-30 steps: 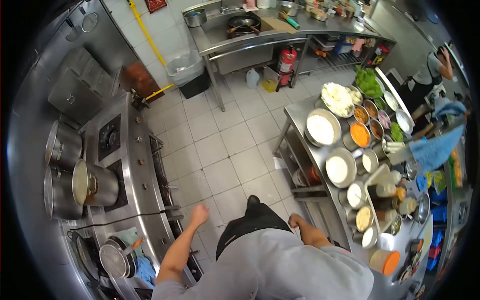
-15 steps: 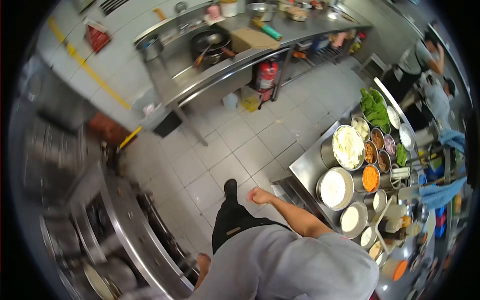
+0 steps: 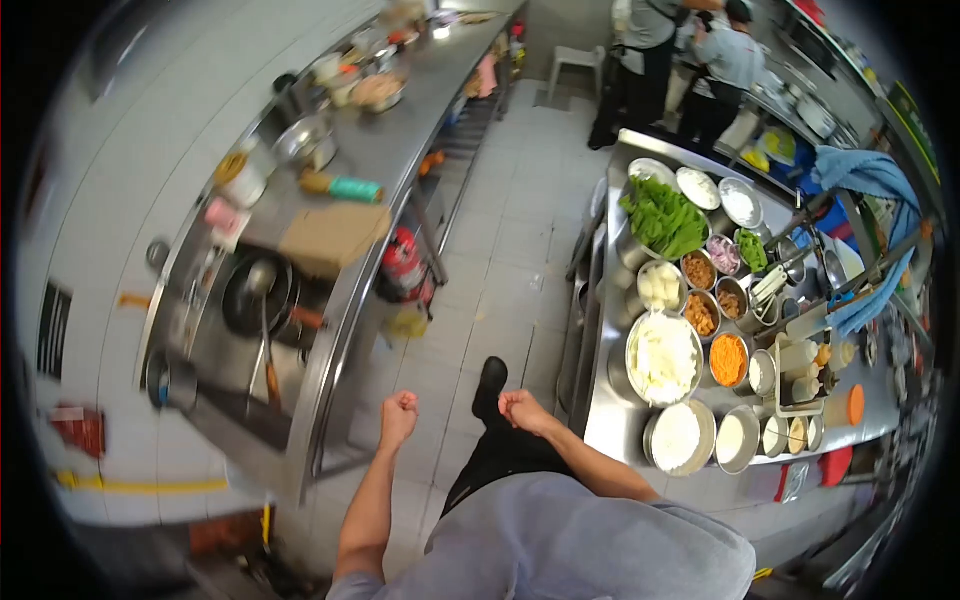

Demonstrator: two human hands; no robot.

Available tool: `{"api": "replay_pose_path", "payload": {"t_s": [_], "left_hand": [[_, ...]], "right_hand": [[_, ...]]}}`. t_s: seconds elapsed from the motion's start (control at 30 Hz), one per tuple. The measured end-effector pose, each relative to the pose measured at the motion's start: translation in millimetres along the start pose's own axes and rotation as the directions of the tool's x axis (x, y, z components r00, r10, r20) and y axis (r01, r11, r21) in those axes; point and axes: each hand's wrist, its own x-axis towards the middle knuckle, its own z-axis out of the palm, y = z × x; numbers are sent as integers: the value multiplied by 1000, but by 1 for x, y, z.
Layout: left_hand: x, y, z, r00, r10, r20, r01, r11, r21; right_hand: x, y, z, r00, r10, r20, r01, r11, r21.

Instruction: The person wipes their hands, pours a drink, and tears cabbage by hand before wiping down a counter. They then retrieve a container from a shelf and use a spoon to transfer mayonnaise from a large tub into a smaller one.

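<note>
My left hand [image 3: 398, 418] is raised ahead of my body with the fingers curled in, and no object shows in it. It is nearest the front edge of the steel sink counter [image 3: 318, 385]. My right hand [image 3: 525, 411] hangs over my dark trousers, also curled and holding nothing visible. To its right stands a steel prep table [image 3: 612, 432] with a large pot of shredded white vegetable [image 3: 662, 358], a pot of white contents [image 3: 678, 440] and a container of shredded orange vegetable [image 3: 729, 359]. Neither hand touches anything.
In the sink sits a dark wok [image 3: 240, 318] with a ladle. A flattened cardboard piece [image 3: 335, 238] lies on the counter, above a red fire extinguisher [image 3: 404, 262]. Tiled floor [image 3: 490, 290] runs between counter and table. Two people [image 3: 735, 65] stand beyond it, near a white stool [image 3: 576, 72].
My view has swung right and moved forward along the aisle. The sink counter now lies to my left. My left hand has come up from beside the stove into the open.
</note>
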Motion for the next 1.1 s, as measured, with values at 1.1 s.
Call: {"api": "replay_pose_path", "payload": {"t_s": [1.1], "left_hand": [[787, 532, 373, 478, 431, 765, -618, 784, -56]], "right_hand": [[283, -511, -443, 488, -430, -759, 600, 797, -66]]}}
